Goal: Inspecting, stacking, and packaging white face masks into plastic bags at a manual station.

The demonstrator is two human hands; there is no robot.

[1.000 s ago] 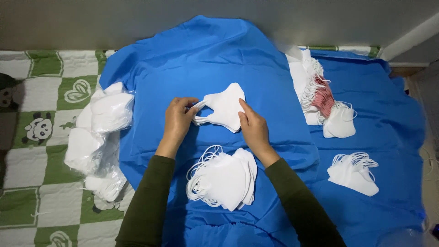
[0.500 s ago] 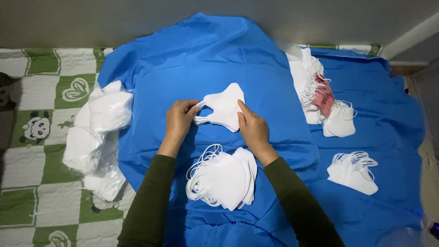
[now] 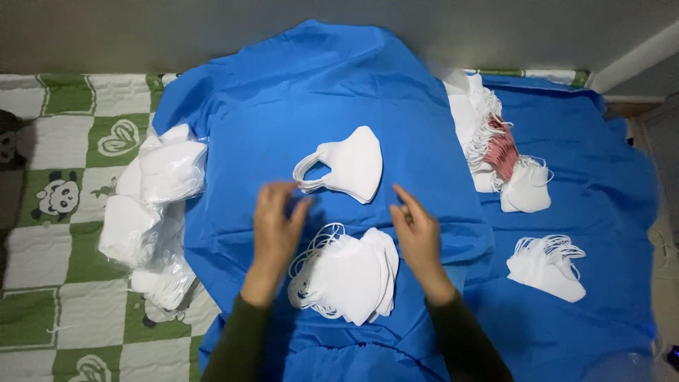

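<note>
A small stack of white folded face masks [image 3: 348, 165] lies on the blue cloth [image 3: 318, 92], ear loops to the left. Nearer to me sits a bigger fanned pile of white masks [image 3: 350, 274]. My left hand [image 3: 276, 230] hovers left of that pile, fingers apart, holding nothing. To the pile's right, my right hand [image 3: 417, 237] is also empty with fingers spread. Both hands are below the small stack and apart from it.
Clear plastic bags of white masks [image 3: 152, 205] lie at the cloth's left edge on a green and white checked quilt [image 3: 49, 283]. At the right are a long pile of white and pink masks [image 3: 495, 148] and a small white stack [image 3: 548, 265].
Both hands let go of the small mask stack and drew back toward me, down to either side of the bigger pile. The stack stays where it lay.
</note>
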